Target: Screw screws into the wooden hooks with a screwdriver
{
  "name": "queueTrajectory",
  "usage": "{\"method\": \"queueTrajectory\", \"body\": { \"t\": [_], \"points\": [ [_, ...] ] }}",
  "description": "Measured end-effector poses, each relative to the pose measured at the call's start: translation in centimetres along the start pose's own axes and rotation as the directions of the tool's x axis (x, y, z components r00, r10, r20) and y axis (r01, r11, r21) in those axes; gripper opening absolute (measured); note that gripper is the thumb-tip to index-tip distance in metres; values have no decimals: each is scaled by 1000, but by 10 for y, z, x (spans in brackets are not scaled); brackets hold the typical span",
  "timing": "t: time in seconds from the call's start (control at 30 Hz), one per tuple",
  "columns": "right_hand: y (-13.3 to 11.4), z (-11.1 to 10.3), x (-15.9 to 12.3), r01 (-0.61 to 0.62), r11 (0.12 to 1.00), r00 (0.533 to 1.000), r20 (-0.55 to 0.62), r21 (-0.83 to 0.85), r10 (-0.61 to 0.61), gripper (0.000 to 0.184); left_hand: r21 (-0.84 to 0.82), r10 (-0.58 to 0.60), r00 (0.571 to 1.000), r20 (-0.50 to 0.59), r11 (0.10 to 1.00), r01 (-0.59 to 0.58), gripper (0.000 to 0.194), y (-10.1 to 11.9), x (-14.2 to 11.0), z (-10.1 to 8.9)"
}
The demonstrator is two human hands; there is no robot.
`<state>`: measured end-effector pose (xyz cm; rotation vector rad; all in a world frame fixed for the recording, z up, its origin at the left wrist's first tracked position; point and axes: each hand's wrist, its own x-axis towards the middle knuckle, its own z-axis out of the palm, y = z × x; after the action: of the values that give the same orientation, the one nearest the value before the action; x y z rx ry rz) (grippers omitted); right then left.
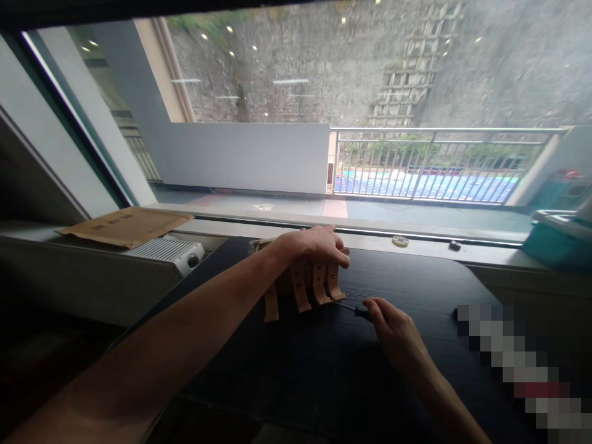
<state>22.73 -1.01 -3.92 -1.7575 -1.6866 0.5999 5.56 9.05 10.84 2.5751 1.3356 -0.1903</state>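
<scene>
On the black table (287,364) stands a tan, wooden-looking piece with several curved strips (300,290), some with small dark holes in them. My left hand (321,243) reaches across and grips its top at the right end, the thumb bent down at the near side; part of the piece is hidden behind the hand and forearm. My right hand (391,317) is closed around the dark handle of a screwdriver (362,312). The thin metal shaft points left, its tip close to the foot of the rightmost strips; whether it touches them I cannot tell.
On the window sill lie a roll of tape (400,241) and a small dark object (454,245). A teal bin (559,240) stands at the right. To the left, a brown envelope (127,226) lies over a white heater (164,254). The window glass rises behind the table.
</scene>
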Motion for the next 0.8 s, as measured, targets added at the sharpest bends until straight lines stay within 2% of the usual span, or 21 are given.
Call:
{"method": "queueTrajectory", "body": {
  "t": [0.1, 0.3, 0.47, 0.6, 0.8],
  "points": [
    [6, 3, -2, 20, 993, 999, 25, 119, -23, 43, 28, 19, 1000, -18, 999, -19, 40, 6, -6, -5],
    [11, 8, -6, 155, 983, 988, -41, 97, -151, 37, 176, -64, 993, -97, 981, 81, 25, 25, -11, -8],
    [4, 16, -10, 190, 979, 975, -106, -80, -198, 38, 243, -100, 973, -208, 958, 150, 21, 33, -13, -4],
    [3, 21, -10, 257, 939, 947, -134, -230, -293, 36, 237, -106, 953, -284, 955, 177, 24, 36, -14, 5],
    [5, 25, -7, 286, 914, 934, -128, -289, -333, 35, 301, -54, 947, -316, 941, 154, 26, 35, -10, 15]
  ]
}}
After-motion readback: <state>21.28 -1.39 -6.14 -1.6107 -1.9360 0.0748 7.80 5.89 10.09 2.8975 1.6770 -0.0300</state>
